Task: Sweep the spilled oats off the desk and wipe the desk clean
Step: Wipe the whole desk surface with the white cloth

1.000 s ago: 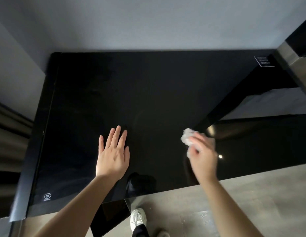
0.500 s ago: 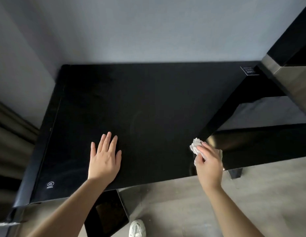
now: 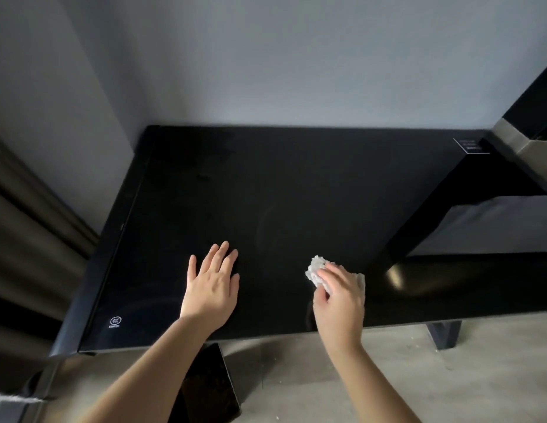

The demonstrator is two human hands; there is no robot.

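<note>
A crumpled white paper tissue (image 3: 316, 271) sits pressed onto the glossy black glass desk top (image 3: 296, 193), near its front edge and right of centre. The right hand (image 3: 339, 296) covers most of the wad, palm down, fingers curled over and closed on it, so that only a ragged lump shows beyond the fingertips on the far-left side and a thin strip past the little-finger side. The wrist is bent slightly, and the bare forearm runs back from the grip toward the lower right, crossing the desk's front edge.

To the left of the grip, well apart from it, the left hand (image 3: 212, 285) lies flat on the glass with fingers stretched out and slightly spread, pointing away from the body and holding nothing; its forearm slants down to the lower left.

No oats can be made out on the dark surface around the grip. Further left, at the desk's front corner, is a small white printed mark (image 3: 116, 322); far off to the upper right, at the back corner, a small white-outlined label (image 3: 471, 145).

Below the grip, past the desk edge, lies a grey concrete floor (image 3: 327, 377), with tiny pale specks scattered on it. A dark flat panel (image 3: 205, 389) stands under the desk near the left forearm.
</note>
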